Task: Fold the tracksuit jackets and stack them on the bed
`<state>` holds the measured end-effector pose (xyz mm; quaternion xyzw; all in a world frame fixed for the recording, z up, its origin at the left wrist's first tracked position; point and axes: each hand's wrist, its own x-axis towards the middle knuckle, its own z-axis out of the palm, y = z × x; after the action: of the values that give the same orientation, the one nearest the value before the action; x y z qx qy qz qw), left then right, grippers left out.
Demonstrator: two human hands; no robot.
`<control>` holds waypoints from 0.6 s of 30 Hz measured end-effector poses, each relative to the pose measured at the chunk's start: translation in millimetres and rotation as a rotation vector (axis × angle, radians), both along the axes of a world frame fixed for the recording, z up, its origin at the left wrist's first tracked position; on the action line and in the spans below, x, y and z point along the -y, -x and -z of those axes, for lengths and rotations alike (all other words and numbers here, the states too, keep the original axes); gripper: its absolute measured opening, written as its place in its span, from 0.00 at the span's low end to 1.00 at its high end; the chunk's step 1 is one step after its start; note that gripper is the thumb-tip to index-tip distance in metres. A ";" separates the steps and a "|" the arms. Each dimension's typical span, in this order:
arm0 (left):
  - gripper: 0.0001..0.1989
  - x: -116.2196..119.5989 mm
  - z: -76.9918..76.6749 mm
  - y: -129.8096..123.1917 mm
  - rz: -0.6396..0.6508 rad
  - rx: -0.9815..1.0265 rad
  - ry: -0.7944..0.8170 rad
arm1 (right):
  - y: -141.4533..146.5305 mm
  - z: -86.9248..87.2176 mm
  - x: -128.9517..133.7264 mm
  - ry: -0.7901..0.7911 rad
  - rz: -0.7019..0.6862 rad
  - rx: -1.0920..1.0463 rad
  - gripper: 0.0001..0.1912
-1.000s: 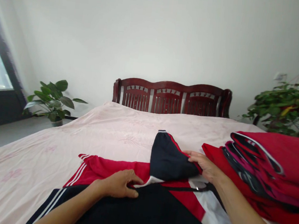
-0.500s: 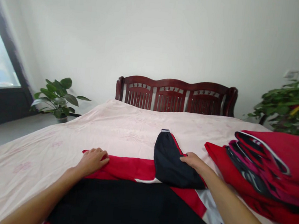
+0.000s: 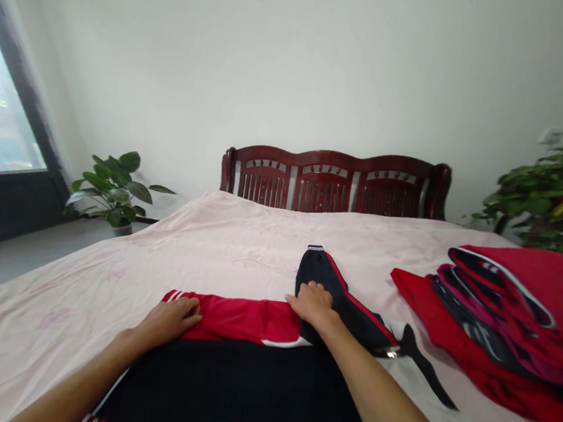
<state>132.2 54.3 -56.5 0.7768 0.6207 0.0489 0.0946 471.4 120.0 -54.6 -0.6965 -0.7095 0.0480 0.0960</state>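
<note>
A dark garment with red and white parts [image 3: 243, 388] lies spread on the bed in front of me. My left hand [image 3: 172, 320] rests on the left end of its folded red band [image 3: 240, 317], near white stripes, fingers slightly bent and not gripping. My right hand [image 3: 313, 301] presses on the dark sleeve [image 3: 327, 276], fingers spread. That sleeve points away from me, with a white-striped cuff at its far end and red piping along its right side. White and dark cloth lies right of my right forearm.
A stack of folded red and dark clothes [image 3: 510, 329] sits on the right of the pink bedsheet [image 3: 238, 240]. Behind the bed stands a dark wooden headboard [image 3: 335, 183]. Potted plants [image 3: 117, 187] flank it, beside a window at left.
My right hand has let go of the sleeve's right edge and moved left onto the sleeve. The sleeve's right part now reaches further right and lies flatter. The view has shifted slightly.
</note>
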 end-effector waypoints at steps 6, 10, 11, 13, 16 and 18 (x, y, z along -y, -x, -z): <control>0.19 -9.2 -2.6 -18.9 -0.107 0.164 -0.133 | -4.4 -2.7 -9.3 -0.013 0.004 -0.100 0.18; 0.17 -20.1 -0.3 -52.0 -0.168 0.822 0.172 | -6.7 -28.3 19.2 -0.122 -0.158 -0.255 0.23; 0.18 -22.3 0.9 -63.0 -0.217 1.029 0.316 | -6.1 -34.9 33.3 -0.123 -0.272 -0.341 0.23; 0.21 -26.1 3.7 -85.1 -0.339 1.389 0.606 | -6.6 -44.8 66.1 -0.029 -0.572 -0.538 0.21; 0.24 -32.0 9.1 -111.0 -0.471 1.659 0.892 | -18.5 -46.3 106.4 0.279 -0.859 -0.673 0.16; 0.18 -37.0 13.3 -121.6 -0.523 1.718 0.924 | -36.0 -38.2 113.4 0.325 -0.778 -0.693 0.14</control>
<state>253.8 91.3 -69.8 0.2052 0.4514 0.3659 0.7875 507.4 6.5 -16.3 -0.3318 -0.8250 0.4160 0.1905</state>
